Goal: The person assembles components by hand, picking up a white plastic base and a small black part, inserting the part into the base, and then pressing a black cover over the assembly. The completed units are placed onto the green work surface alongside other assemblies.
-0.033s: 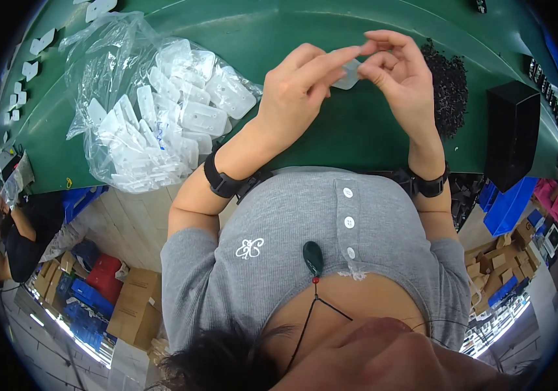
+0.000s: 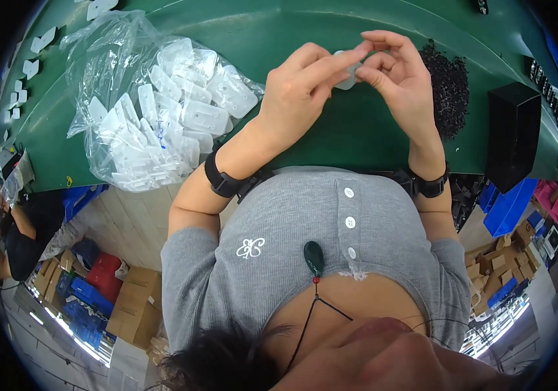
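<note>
Above the green table, my left hand [image 2: 297, 85] is closed on a small translucent white plastic plate [image 2: 345, 81], its index finger stretched across the top. The thumb and curled fingers of my right hand [image 2: 401, 77] pinch at the plate's right edge, close to the left fingertips. Any smaller part between the fingertips is hidden. Left of my hands, a clear plastic bag [image 2: 100, 72] lies spread out with many similar white plates [image 2: 204, 117] in and around its mouth. A heap of tiny black parts [image 2: 448, 91] lies just right of my right hand.
A tall black box [image 2: 512, 130] stands on the green table [image 2: 351, 140] at the right. Pairs of white plates [image 2: 43, 40] line the far left edge, and black pieces [image 2: 540, 75] line the right edge. A blue bin [image 2: 510, 208] sits below on the right. Another person [image 2: 21, 228] is at the left.
The plate has tilted slightly between my fingertips, and the left index finger has shifted a little. Both hands keep nearly the same place.
</note>
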Motion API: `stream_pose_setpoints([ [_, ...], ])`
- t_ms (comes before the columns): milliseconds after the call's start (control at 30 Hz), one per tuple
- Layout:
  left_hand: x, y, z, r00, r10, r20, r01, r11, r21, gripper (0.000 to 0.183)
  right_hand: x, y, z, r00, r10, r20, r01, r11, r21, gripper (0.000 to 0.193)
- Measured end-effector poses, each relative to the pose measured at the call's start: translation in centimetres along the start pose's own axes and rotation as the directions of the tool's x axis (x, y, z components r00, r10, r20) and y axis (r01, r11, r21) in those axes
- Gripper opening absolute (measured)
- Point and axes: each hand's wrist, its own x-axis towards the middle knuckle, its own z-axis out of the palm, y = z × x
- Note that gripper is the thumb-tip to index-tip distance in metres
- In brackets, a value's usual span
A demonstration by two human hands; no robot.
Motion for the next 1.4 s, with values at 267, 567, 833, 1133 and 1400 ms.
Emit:
stream_pose_setpoints([
  [267,0.0,0.1,-0.3,0.995,-0.084,-0.056,0.079,0.993,-0.087,0.013,0.3,-0.3,1.6,0.999,-0.037,0.0,0.037,0.999,-0.018,0.043],
  [567,-0.1,-0.5,-0.7,0.997,-0.074,-0.029,0.072,0.996,-0.06,0.01,0.5,0.4,2.3,0.997,-0.05,-0.059,0.046,0.996,-0.082,0.035],
  [833,-0.2,-0.7,-0.7,0.989,-0.07,-0.13,0.066,0.997,-0.036,0.012,0.0,-0.7,2.4,0.967,-0.253,-0.041,0.179,0.781,-0.598,0.01],
  [1133,-0.7,-0.9,-0.7,0.981,-0.033,-0.189,0.03,0.999,-0.018,0.015,-0.3,-0.2,2.7,0.997,-0.061,-0.047,0.032,0.884,-0.466,0.009],
  [1400,-0.9,-0.3,-0.5,0.924,-0.369,-0.098,0.286,0.839,-0.463,0.017,-0.3,0.8,2.3,0.989,-0.12,-0.086,0.079,0.922,-0.379,0.009],
])
